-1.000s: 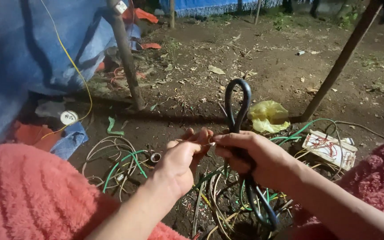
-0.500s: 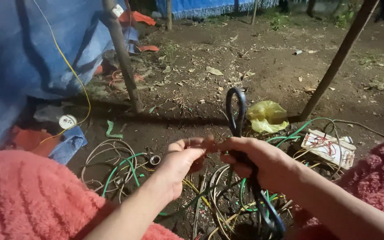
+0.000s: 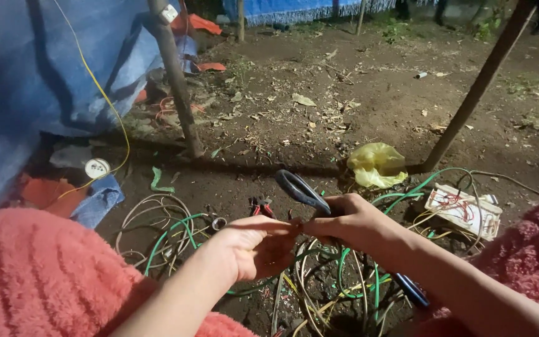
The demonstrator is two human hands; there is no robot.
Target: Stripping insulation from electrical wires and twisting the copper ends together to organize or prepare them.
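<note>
Right hand (image 3: 350,221) grips a black cable loop (image 3: 301,189) slanting far-left; left hand (image 3: 254,246) fingers apparently pinch its thin wire end between them.

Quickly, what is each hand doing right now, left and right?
Left hand: fingers pinched shut on a thin wire.
Right hand: closed on the black-handled scissors.

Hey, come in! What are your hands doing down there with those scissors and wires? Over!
Right hand grips black-handled scissors, tilted left. Left hand pinches a thin wire at the right fingertips. Loose wire tangle on dirt below; nothing between the hands.
</note>
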